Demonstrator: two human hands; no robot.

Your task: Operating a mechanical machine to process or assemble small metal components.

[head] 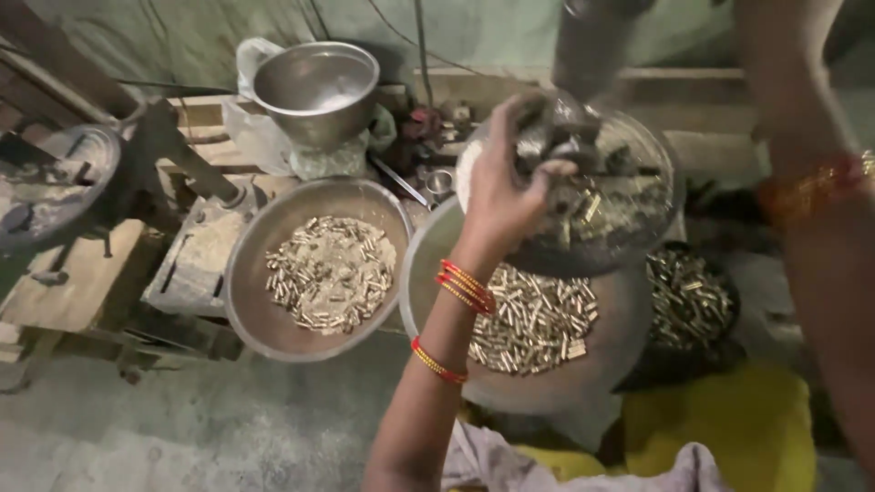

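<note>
My left hand point(499, 187) reaches up over a round metal tray point(658, 196) that holds small brass tubes and sits under a dark machine column point(592, 41). Its fingers are curled around several small metal pieces point(547, 146) at the tray's near edge. Red and gold bangles ring that wrist. Below the hand a wide steel bowl point(428, 273) holds a heap of brass tubes point(533, 319). My right arm rises along the right edge with an orange bangle point(811, 187). My right hand point(775, 64) runs out of the top of the view, fingers hidden.
A second steel bowl point(241, 282) with brass tubes stands to the left. An empty steel bowl point(314, 87) sits at the back. A dark container point(688, 296) of brass tubes is at the right. An old iron machine point(55, 182) stands on wood at far left. Yellow cloth point(729, 428) lies below.
</note>
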